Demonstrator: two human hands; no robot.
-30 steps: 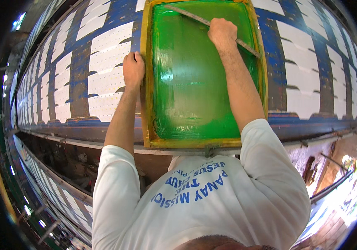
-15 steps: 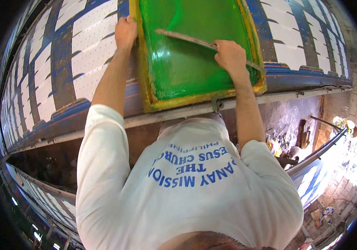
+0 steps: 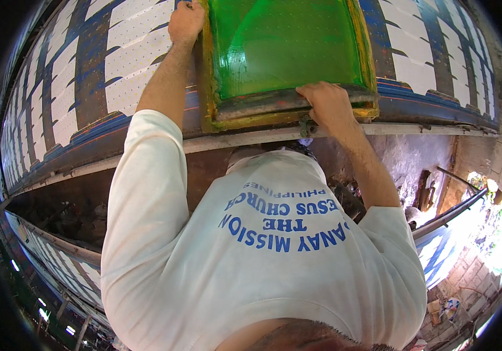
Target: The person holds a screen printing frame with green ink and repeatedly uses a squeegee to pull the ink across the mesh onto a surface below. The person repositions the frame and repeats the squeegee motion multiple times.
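A long blue-and-brown table point(image 3: 90, 76) is stretching across the view, and a second long table point(image 3: 57, 240) is standing apart at lower left. Tube lights point(image 3: 43, 314) are glowing in the dark beyond it; harsh daylight point(image 3: 497, 234) is washing over block paving point(image 3: 458, 275) at right.

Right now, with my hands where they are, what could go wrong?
The dark bar under your right hand lies close to the near side of the yellow-edged frame, so pulling it further might knock that side. The frame could shift if your left hand, at its left side, slips. White sheets lie beside it, so a sideways bump might disturb them.
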